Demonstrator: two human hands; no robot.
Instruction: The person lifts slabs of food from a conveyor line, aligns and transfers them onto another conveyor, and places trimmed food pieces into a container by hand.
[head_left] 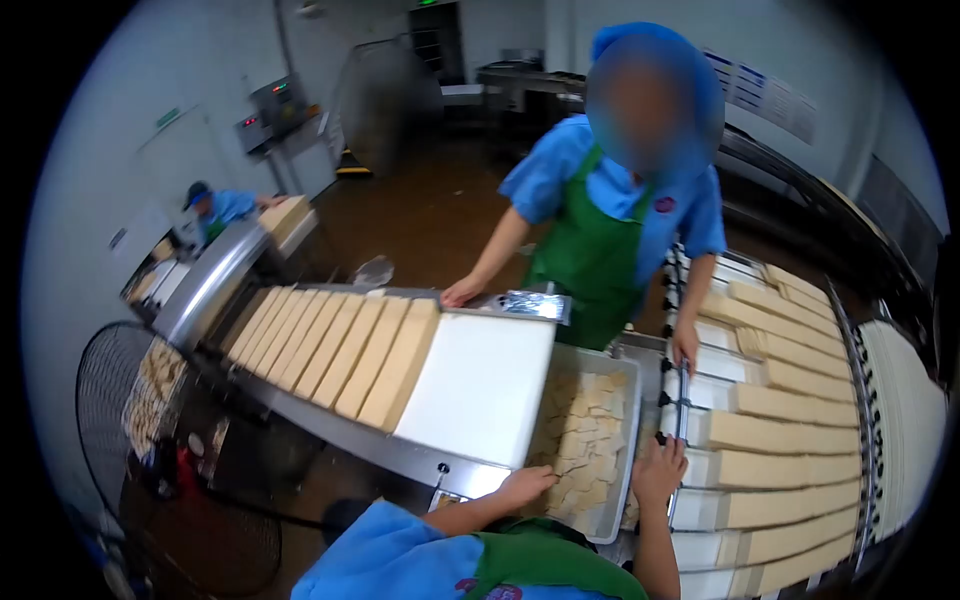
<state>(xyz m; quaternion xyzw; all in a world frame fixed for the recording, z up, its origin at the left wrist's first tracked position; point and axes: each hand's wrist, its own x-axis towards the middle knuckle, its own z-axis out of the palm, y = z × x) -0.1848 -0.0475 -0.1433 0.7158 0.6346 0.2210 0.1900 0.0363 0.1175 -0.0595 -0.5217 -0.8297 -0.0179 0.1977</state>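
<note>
My left hand point(528, 487) is at the near corner of the white conveyor belt point(480, 385), beside a pale plastic bin. Its fingers stretch out toward the bin point(622, 480), and I see nothing held. Inside the bin lie broken, cream-coloured sheet pieces point(585, 440). My right hand point(660, 472) is at the metal rail point(684, 400) between the bin and the right-hand conveyor, its fingers extended and apart. Long stacks of cream sheets point(770, 435) lie in rows on that conveyor. More long cream blocks point(345, 345) stand side by side on the left belt.
Across the belt stands a co-worker in a green apron point(590, 250), one hand on the belt's far edge, the other at the rail. A fan point(160, 440) stands at left. Another person point(220, 208) works beyond the metal machine housing point(215, 285).
</note>
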